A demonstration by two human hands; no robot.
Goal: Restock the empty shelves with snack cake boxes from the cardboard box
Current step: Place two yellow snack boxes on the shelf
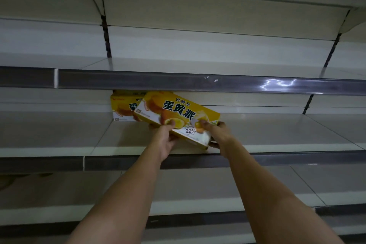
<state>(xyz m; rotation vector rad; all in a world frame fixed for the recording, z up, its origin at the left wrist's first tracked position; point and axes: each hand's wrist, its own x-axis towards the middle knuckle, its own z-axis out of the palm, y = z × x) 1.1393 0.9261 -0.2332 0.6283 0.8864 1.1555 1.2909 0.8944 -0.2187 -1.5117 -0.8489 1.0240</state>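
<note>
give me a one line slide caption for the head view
Both hands, left and right, hold a tilted yellow snack cake box beside another box on the shelf.

Both arms outstretched, left hand [166,138] and right hand [217,133] gripping.

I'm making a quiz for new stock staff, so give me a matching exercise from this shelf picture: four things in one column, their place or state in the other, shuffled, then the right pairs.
Column one:
1. tilted yellow box
2. upright yellow box
3. left hand
4. right hand

Column two:
A. stands at the back of the shelf
B. grips the tilted box's lower right end
C. held by both hands, not yet set down
D. grips the tilted box's lower edge, thumb on its front

Pairs: 1-C, 2-A, 3-D, 4-B
</note>
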